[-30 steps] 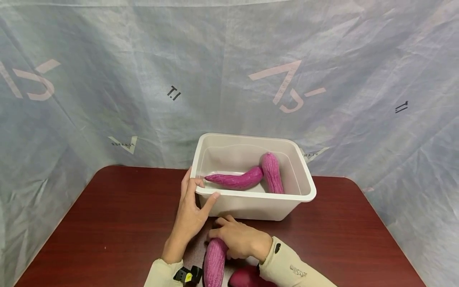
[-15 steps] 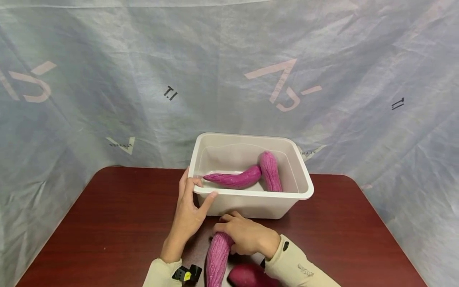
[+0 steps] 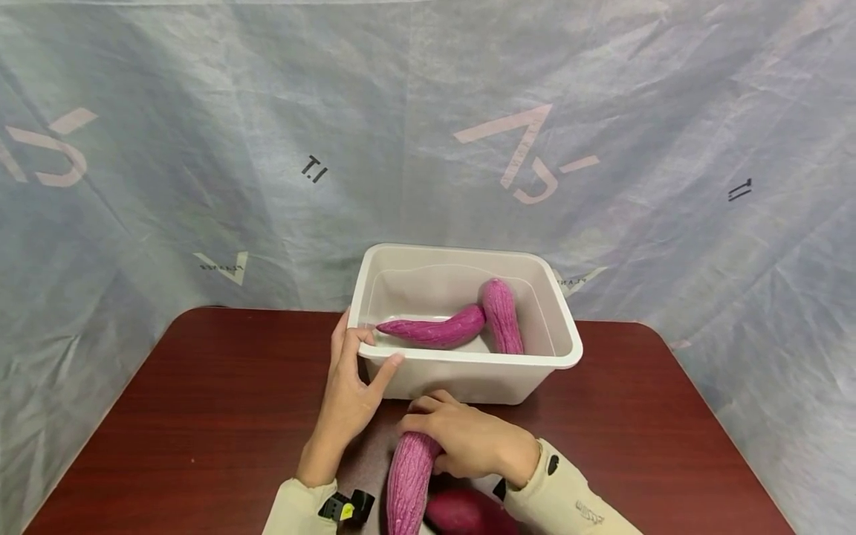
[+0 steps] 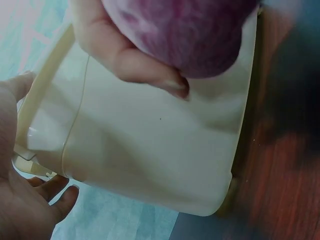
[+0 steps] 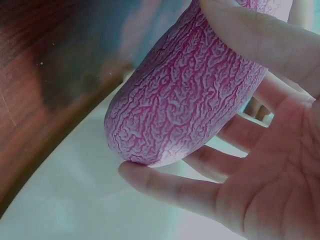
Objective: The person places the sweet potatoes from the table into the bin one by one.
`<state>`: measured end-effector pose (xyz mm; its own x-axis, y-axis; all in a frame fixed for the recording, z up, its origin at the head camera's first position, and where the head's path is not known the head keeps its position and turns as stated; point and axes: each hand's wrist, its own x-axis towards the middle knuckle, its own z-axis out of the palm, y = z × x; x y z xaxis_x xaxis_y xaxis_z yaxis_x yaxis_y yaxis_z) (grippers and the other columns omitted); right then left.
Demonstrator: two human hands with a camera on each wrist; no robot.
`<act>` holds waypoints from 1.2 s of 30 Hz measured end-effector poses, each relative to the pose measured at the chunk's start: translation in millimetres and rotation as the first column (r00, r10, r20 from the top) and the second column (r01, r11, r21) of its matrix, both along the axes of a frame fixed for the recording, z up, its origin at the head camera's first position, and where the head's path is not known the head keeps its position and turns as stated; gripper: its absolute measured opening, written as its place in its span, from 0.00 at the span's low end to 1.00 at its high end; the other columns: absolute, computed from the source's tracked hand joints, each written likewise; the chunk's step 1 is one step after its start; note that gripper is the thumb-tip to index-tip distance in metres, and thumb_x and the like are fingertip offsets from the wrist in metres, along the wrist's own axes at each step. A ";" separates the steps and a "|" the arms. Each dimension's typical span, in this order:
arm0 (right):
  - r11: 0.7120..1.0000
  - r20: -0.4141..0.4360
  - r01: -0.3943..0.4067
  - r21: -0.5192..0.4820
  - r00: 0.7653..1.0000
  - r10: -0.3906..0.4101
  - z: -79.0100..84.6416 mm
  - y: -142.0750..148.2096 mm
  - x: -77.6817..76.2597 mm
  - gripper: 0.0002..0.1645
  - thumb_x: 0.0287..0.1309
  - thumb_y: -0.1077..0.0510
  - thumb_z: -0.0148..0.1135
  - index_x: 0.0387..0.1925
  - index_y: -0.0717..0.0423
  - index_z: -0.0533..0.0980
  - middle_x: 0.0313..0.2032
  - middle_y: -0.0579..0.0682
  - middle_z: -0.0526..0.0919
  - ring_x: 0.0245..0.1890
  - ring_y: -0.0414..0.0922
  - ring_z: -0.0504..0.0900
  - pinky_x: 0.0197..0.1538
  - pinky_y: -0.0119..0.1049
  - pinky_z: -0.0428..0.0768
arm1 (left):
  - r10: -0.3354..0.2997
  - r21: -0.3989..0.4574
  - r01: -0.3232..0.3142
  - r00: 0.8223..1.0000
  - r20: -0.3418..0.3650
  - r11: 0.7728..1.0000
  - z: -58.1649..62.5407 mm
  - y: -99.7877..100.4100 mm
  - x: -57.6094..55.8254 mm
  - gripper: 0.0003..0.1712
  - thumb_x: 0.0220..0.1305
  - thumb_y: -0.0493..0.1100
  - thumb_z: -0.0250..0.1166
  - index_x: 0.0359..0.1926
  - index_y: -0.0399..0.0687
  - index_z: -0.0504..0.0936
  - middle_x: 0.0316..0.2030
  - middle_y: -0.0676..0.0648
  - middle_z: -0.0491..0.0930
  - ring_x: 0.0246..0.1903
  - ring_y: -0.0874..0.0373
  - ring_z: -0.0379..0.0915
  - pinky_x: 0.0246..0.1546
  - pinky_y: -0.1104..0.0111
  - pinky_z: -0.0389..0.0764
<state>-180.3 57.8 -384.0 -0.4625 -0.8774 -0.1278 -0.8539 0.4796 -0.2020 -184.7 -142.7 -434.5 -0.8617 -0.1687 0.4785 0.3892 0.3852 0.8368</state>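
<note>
My left hand (image 3: 348, 401) grips the near left corner of a white plastic bin (image 3: 461, 379), its thumb on the outside and fingers over the rim. Inside the bin lie two wrinkled purple eggplants: a curved one (image 3: 438, 331) with a pointed end, and one (image 3: 503, 318) leaning by the right wall. My right hand (image 3: 461, 438) holds another wrinkled eggplant (image 3: 409, 483) by its far end, in front of the bin. The right wrist view shows this eggplant (image 5: 170, 100) between thumb and fingers. Its near end runs out of the head view.
A smoother, dark magenta eggplant (image 3: 468, 513) lies below the right wrist, partly covered by the sleeve. A pale surface shows beneath it. The reddish-brown table (image 3: 234, 416) extends to both sides, and a grey printed sheet (image 3: 401, 134) hangs behind the bin.
My right hand has shifted slightly right and away from me, and the held eggplant has tilted with it. My left hand keeps its grip on the bin.
</note>
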 end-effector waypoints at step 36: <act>0.997 -0.053 0.036 -0.062 0.998 -0.039 49.0 12.1 19.8 0.34 0.49 0.57 0.77 0.58 0.36 0.73 0.51 0.41 0.75 0.53 0.43 0.73 0.45 0.39 0.77 | -0.002 0.008 0.002 1.000 0.013 1.000 2.0 0.3 1.6 0.23 0.63 0.47 0.71 0.45 0.46 0.64 0.78 0.45 0.49 0.74 0.40 0.55 0.67 0.42 0.62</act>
<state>-160.5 70.0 -335.0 -0.5002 -0.8646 -0.0484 -0.8459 0.4998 -0.1863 -183.1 -142.4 -432.5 -0.8684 -0.1708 0.4654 0.3786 0.3777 0.8450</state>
